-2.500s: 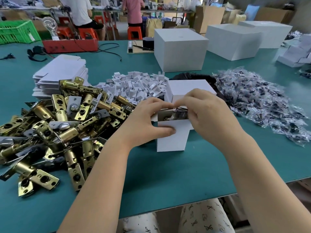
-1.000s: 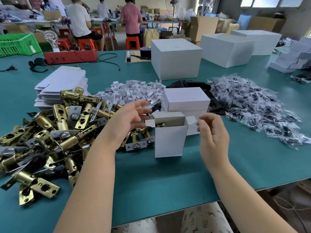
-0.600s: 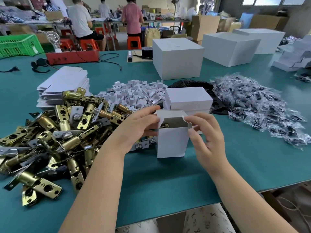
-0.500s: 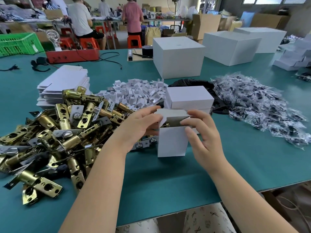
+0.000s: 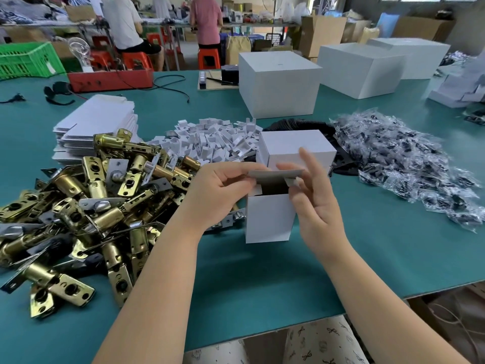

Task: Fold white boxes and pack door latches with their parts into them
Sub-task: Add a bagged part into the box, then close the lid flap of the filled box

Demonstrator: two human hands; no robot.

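Step in hand: closing a filled white box, upright near the tabletop's front edge, just right of the door latches heap. Left hand pinches the lid flap; right hand, fingers extended, steadies the right side flap. Judged next: fold side flaps inward, then tuck the lid.
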